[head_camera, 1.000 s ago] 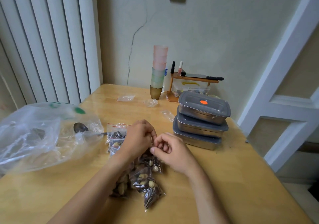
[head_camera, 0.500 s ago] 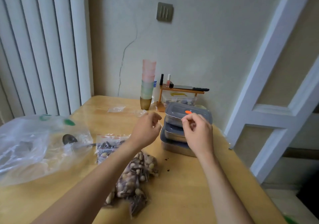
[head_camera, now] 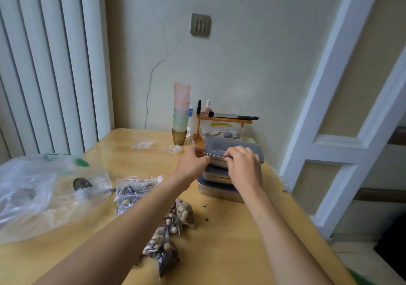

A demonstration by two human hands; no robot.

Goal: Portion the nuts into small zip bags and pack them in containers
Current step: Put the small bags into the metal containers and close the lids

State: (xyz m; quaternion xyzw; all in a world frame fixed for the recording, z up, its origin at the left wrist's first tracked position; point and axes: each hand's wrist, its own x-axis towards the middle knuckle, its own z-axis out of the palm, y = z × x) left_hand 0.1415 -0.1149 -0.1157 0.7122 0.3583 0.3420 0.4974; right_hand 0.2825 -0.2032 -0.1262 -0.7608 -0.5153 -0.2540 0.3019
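Note:
Three steel containers with grey lids stand stacked at the right of the wooden table [head_camera: 230, 240]. The top container's grey lid [head_camera: 217, 147] is tilted, its near edge raised. My left hand [head_camera: 193, 160] pinches that lid's left front edge and my right hand [head_camera: 242, 164] grips its front right. The lower containers [head_camera: 217, 188] stay shut. Several filled small zip bags of nuts [head_camera: 169, 229] lie in a pile between my forearms. Another zip bag with a red strip [head_camera: 136, 188] lies to their left.
A large clear plastic bag [head_camera: 37, 197] with a metal spoon [head_camera: 82, 183] sits at the left. Two empty small bags [head_camera: 141, 145] lie further back. Stacked plastic cups [head_camera: 181, 113] and a small wooden shelf [head_camera: 224, 121] stand by the wall. Dark crumbs dot the table.
Both hands left the pile of filled bags, rose to the container stack and took hold of the top lid, which now tilts up at the front.

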